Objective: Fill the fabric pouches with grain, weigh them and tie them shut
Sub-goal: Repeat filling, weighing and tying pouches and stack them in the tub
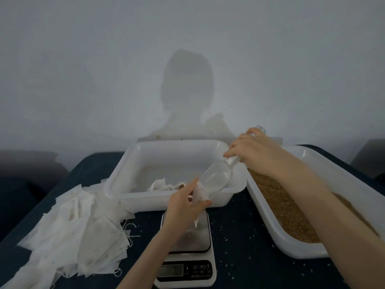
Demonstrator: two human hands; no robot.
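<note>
L hand (184, 207) pinches the pouch (198, 198) mouth open over the scale (187, 247) – so spill lands near the pan. R hand (256, 151), grip wrapped on handle, tips clear scoop (216, 180) into it – scoop looks empty, dim view. Grain tray (312, 201) sits just right for short reach.

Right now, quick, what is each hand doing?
Left hand: pinching the small white fabric pouch open above the white kitchen scale.
Right hand: gripping the clear plastic scoop by its handle.

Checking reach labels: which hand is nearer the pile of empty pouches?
Left. The left hand holds a pouch over the scale, just right of the pile; the right hand grips the scoop farther right.
</note>
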